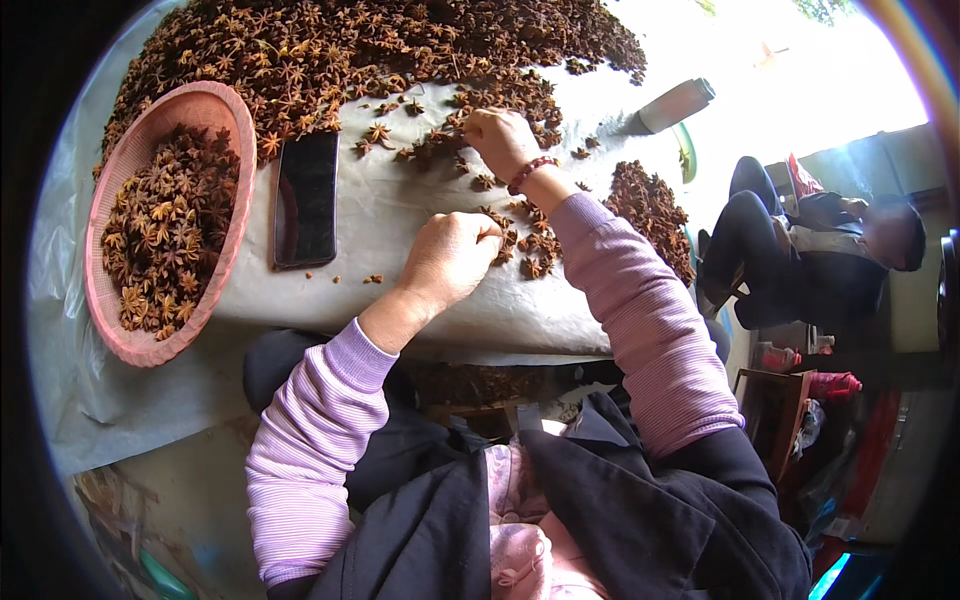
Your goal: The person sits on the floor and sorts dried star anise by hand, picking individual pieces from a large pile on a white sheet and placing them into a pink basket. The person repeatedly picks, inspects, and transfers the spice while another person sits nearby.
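Note:
Dried star anise lies spread over a pale sheet on the table. My left hand (450, 258) is closed, thumb and fingers pinched together at the edge of a small cluster of star anise (537, 245). Farther out, my right hand (503, 145), with a dark red bead bracelet (532, 174) at its wrist, is closed over another loose patch of star anise (435, 148). What either hand has between its fingers is hidden. To the left, a pink woven plastic basket (245, 185) holds many star anise, tilted in this view.
A black phone (307, 200) lies between the basket and my left hand. A large star anise heap (330, 50) covers the far side. A smaller pile (648, 215) and a grey cylindrical container (677, 105) are at the right. Beyond, another person (815, 240) sits.

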A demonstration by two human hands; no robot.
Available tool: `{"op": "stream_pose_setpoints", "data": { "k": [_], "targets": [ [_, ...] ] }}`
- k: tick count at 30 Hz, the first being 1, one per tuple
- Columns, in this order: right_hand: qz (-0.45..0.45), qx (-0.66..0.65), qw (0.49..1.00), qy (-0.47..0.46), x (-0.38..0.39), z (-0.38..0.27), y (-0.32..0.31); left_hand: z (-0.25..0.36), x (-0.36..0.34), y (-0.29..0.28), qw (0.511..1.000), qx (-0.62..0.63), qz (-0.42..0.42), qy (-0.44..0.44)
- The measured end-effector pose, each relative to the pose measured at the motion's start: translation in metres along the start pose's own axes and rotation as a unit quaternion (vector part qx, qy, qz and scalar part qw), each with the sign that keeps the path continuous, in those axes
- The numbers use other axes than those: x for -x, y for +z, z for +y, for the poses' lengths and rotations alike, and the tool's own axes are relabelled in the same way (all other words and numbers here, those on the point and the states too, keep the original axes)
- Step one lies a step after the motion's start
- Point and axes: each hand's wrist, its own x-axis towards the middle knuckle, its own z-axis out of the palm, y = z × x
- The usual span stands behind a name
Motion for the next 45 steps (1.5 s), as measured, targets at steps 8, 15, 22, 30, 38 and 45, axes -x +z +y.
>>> {"op": "stream_pose_setpoints", "data": {
  "k": [8,15,22,30,38,45],
  "targets": [
    [-0.002,-0.290,0.948,0.128,0.027,0.021,-0.006,-0.006,-0.009,-0.008,0.992,0.021,0.123,-0.029],
    [0.030,-0.450,0.880,0.151,0.077,-0.033,-0.031,-0.016,-0.030,0.013,0.995,0.069,0.060,-0.033],
    [0.043,-0.348,0.929,0.120,0.108,-0.052,-0.050,-0.042,-0.029,0.028,0.985,-0.054,0.080,0.141],
    [-0.094,-0.614,0.767,0.161,0.127,-0.060,-0.077,-0.020,-0.030,0.008,0.969,0.220,0.064,-0.095],
    [-0.263,-0.346,0.896,0.097,0.096,-0.038,-0.085,-0.022,-0.029,0.004,0.972,0.182,0.024,-0.143],
    [-0.044,-0.038,0.995,0.076,0.017,-0.019,0.001,-0.022,-0.029,-0.005,0.982,0.104,0.023,-0.152]
  ]
}}
